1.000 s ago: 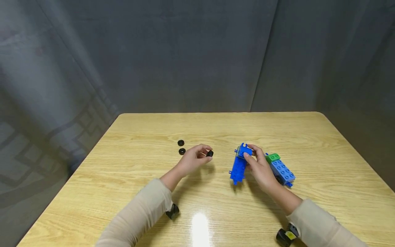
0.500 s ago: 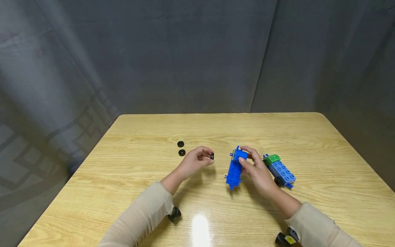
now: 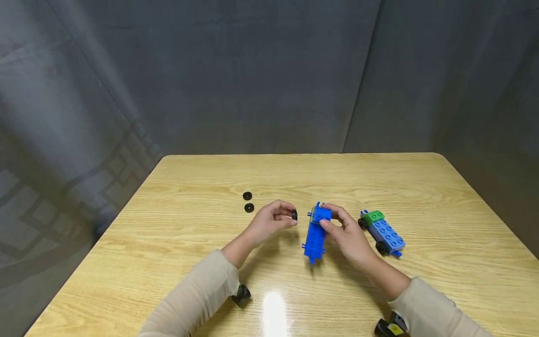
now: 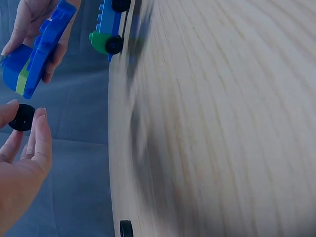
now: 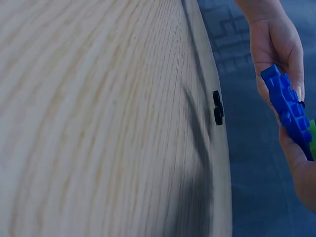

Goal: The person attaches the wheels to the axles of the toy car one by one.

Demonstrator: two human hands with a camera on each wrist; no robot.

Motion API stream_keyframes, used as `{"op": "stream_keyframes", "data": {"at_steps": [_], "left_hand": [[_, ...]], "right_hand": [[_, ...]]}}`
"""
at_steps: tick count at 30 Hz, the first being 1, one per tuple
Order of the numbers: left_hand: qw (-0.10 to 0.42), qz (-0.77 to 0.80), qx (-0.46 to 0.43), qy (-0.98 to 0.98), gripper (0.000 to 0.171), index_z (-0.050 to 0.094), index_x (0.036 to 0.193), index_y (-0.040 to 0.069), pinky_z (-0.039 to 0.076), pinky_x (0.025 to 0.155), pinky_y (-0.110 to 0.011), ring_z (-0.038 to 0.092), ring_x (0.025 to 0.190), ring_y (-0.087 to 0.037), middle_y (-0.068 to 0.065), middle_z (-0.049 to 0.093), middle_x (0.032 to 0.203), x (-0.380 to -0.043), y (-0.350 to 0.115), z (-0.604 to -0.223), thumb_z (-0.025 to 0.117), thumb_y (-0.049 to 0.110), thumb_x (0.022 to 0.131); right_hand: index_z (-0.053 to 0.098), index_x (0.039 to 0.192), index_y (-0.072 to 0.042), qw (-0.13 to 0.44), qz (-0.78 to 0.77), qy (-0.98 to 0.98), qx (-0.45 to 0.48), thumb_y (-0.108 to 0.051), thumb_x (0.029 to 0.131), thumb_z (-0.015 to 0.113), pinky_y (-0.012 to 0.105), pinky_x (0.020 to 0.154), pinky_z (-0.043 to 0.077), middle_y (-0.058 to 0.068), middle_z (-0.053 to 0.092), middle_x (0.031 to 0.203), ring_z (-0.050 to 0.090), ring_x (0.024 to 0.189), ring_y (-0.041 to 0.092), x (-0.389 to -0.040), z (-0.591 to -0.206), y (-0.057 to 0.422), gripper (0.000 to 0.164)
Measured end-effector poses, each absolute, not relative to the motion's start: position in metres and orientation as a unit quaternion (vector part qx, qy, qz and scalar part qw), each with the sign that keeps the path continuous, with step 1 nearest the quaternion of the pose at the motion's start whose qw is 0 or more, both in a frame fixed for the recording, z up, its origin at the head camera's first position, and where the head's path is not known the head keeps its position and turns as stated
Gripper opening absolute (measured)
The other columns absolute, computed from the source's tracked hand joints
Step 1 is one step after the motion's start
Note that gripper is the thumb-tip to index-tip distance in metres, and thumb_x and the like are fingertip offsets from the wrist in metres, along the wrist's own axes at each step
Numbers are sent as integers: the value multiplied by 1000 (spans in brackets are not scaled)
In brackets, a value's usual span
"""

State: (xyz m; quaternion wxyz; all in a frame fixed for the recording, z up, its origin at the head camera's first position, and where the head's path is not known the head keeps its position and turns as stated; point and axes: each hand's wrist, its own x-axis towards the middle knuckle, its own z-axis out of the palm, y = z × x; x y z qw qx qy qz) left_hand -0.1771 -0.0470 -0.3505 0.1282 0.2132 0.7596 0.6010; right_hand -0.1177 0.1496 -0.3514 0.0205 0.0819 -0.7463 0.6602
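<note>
Between thumb and fingertips my left hand (image 3: pixel 271 221) pinches a small black toy wheel (image 4: pixel 22 117), held above the table. My right hand (image 3: pixel 348 235) grips a blue toy car chassis (image 3: pixel 315 238) by its upper end, where a blue block sits over a thin yellow-green layer. Bare axle pegs stick out from the chassis sides. In the head view the wheel is a short gap to the left of the chassis, not touching it. The left wrist view shows the wheel just below the chassis end.
Two more black wheels (image 3: pixel 248 202) lie on the wooden table (image 3: pixel 202 187), left of my left hand. A toy car (image 3: pixel 385 234) with blue and green bricks and black wheels stands to the right of my right hand. Grey curtains hang behind the table.
My right hand has brought the blue chassis leftward and slightly nearer the body. The left hand has shifted a little right, turning the wheel on edge, so the gap between them is smaller.
</note>
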Motion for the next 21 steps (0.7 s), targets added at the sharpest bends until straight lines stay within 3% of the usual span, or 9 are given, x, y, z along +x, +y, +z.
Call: {"op": "stream_keyframes", "data": {"at_steps": [14, 21], "left_hand": [[135, 607, 219, 751, 31, 50, 107, -5, 47, 73, -25, 55, 86, -20, -12, 55, 98, -160, -42, -327, 61, 1, 78], [131, 608, 218, 752, 30, 50, 106, -5, 47, 73, -24, 55, 87, -23, -12, 55, 98, -154, -40, -321, 60, 0, 79]], "right_hand": [[35, 123, 5, 9, 681, -722, 125, -5, 87, 50, 30, 74, 48, 26, 38, 114, 56, 90, 22, -116, -350, 143, 40], [34, 123, 4, 3, 684, -718, 126, -4, 86, 51, 27, 75, 47, 24, 37, 115, 56, 92, 15, -115, -350, 141, 41]]}}
